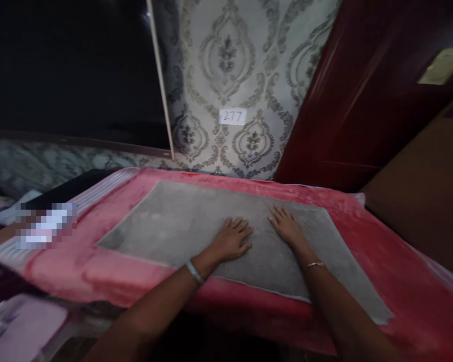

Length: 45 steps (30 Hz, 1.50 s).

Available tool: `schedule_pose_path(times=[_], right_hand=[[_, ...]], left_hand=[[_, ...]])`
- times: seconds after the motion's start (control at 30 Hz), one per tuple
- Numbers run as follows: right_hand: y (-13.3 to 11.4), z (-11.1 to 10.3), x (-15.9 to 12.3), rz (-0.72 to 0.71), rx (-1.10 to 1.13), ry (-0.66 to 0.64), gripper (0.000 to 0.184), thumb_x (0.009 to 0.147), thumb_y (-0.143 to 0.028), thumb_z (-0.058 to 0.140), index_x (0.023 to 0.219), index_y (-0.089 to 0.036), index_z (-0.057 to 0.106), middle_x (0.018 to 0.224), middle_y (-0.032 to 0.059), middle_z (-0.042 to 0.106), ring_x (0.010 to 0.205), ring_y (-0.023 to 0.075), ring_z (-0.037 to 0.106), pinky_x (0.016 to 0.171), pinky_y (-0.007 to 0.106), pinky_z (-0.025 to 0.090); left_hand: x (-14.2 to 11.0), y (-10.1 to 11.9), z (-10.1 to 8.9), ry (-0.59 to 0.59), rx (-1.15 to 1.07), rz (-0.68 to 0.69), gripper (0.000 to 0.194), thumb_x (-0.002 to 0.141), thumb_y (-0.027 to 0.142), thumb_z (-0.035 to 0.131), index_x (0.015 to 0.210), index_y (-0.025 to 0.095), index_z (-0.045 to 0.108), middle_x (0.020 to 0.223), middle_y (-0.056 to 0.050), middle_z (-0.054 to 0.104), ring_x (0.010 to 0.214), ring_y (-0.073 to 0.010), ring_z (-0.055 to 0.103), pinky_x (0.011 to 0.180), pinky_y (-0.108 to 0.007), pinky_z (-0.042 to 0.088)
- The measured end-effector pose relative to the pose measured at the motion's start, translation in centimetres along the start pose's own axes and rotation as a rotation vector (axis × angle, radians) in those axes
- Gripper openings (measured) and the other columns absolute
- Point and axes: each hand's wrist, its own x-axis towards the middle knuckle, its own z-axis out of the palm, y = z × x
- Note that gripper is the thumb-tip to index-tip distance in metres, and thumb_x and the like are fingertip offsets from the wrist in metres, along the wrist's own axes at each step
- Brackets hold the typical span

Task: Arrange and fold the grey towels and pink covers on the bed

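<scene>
A grey cloth [181, 216], like a towel, lies spread flat over a red and pink blanket [366, 236]. On the middle of the cloth rests my left hand [232, 240], palm down, with its fingers spread. My right hand [287, 226] lies flat on the cloth a little farther right, its fingers pointing away from me. Neither hand grips anything. The cloth's near right corner [385, 318] reaches out beside my right forearm.
Behind the blanket stands a patterned wall [226, 60] with a paper label [232, 116] reading 277. A dark screen [71, 70] is at the left, a dark red door [347, 100] at the right. A blurred-out patch [47, 226] and a pinkish object [30, 322] are at the left.
</scene>
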Motion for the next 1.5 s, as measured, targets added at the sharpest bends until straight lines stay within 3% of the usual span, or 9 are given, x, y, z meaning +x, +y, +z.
schedule_pose_path(times=[0.17, 0.37, 0.47, 0.7, 0.83, 1.0, 1.13, 1.23, 1.5], right_hand=[[0.5, 1.1, -0.2, -0.001, -0.024, 0.008, 0.061, 0.104, -0.043, 0.021, 0.159, -0.023, 0.037, 0.167, 0.0078, 0.032, 0.152, 0.0294, 0.031, 0.120, 0.054, 0.029], [-0.5, 1.5, 0.3, 0.096, -0.004, -0.050, 0.063, 0.102, -0.041, 0.017, 0.158, -0.021, 0.040, 0.164, 0.0154, 0.035, 0.148, 0.0351, 0.036, 0.114, 0.064, 0.034], [-4.2, 1.4, -0.3, 0.073, 0.016, -0.047, 0.065, 0.102, -0.045, 0.017, 0.158, -0.021, 0.039, 0.162, 0.0179, 0.037, 0.148, 0.0369, 0.036, 0.112, 0.067, 0.036], [-16.2, -0.2, -3.5, -0.468, 0.068, -0.129, 0.058, 0.102, -0.047, 0.032, 0.158, -0.030, 0.041, 0.169, 0.0082, 0.025, 0.155, 0.0328, 0.023, 0.119, 0.061, 0.027], [-21.3, -1.3, -5.0, -0.638, 0.133, -0.157, 0.057, 0.104, -0.049, 0.035, 0.158, -0.031, 0.040, 0.170, 0.0075, 0.022, 0.156, 0.0323, 0.018, 0.123, 0.060, 0.020], [-24.4, -0.8, -6.8, -0.850, 0.200, -0.199, 0.061, 0.104, -0.053, 0.038, 0.161, -0.033, 0.033, 0.170, 0.0042, 0.021, 0.157, 0.0294, 0.013, 0.125, 0.059, 0.012], [-24.5, -0.5, -7.2, -0.848, 0.241, -0.245, 0.062, 0.104, -0.057, 0.037, 0.161, -0.032, 0.032, 0.171, 0.0024, 0.018, 0.158, 0.0279, 0.009, 0.126, 0.058, 0.007], [-24.3, -0.7, -7.0, -0.840, 0.287, -0.268, 0.062, 0.104, -0.057, 0.038, 0.161, -0.034, 0.031, 0.171, 0.0005, 0.018, 0.158, 0.0268, 0.008, 0.126, 0.058, 0.005], [-24.1, -0.6, -6.9, -0.819, 0.357, -0.312, 0.063, 0.102, -0.048, 0.048, 0.161, -0.038, 0.031, 0.171, -0.0024, 0.016, 0.159, 0.0251, 0.005, 0.127, 0.057, 0.000]], left_hand=[[-2.5, -0.9, -0.5, 0.017, 0.044, -0.245, 0.067, 0.098, 0.060, 0.043, 0.156, 0.026, 0.042, 0.167, -0.011, 0.034, 0.155, -0.0375, 0.021, 0.124, -0.066, 0.014], [-11.2, -6.4, -4.9, 0.005, 0.104, -0.619, 0.070, 0.097, 0.061, 0.041, 0.159, 0.027, 0.038, 0.168, -0.011, 0.029, 0.156, -0.0398, 0.018, 0.122, -0.069, 0.010], [-16.4, -9.1, -7.2, 0.012, 0.162, -0.837, 0.070, 0.098, 0.059, 0.042, 0.160, 0.027, 0.036, 0.170, -0.009, 0.026, 0.157, -0.0408, 0.016, 0.122, -0.069, 0.010], [-23.7, -12.0, -9.9, 0.038, 0.299, -1.148, 0.069, 0.100, 0.056, 0.036, 0.158, 0.018, 0.039, 0.166, -0.017, 0.032, 0.153, -0.0441, 0.025, 0.119, -0.068, 0.019], [-22.2, -12.1, -10.9, 0.082, 0.341, -1.139, 0.067, 0.101, 0.049, 0.038, 0.154, 0.009, 0.042, 0.166, -0.023, 0.029, 0.155, -0.0403, 0.021, 0.122, -0.064, 0.016], [-15.9, -12.6, -10.5, 0.016, 0.122, -0.567, 0.058, 0.105, 0.049, 0.028, 0.159, 0.028, 0.037, 0.169, -0.006, 0.028, 0.158, -0.0238, 0.019, 0.127, -0.054, 0.014], [-12.6, -15.3, -8.9, -0.102, 0.075, -0.335, 0.058, 0.104, 0.050, 0.031, 0.158, 0.029, 0.039, 0.168, -0.008, 0.031, 0.156, -0.0258, 0.024, 0.126, -0.057, 0.012], [-11.4, -18.4, -8.6, -0.120, 0.093, -0.326, 0.061, 0.103, 0.054, 0.033, 0.158, 0.028, 0.037, 0.168, -0.010, 0.029, 0.157, -0.0287, 0.022, 0.125, -0.059, 0.012], [-6.7, -26.2, -10.7, -0.179, 0.152, -0.602, 0.066, 0.100, 0.061, 0.037, 0.159, 0.032, 0.035, 0.170, -0.004, 0.025, 0.158, -0.0293, 0.018, 0.126, -0.053, 0.011]])
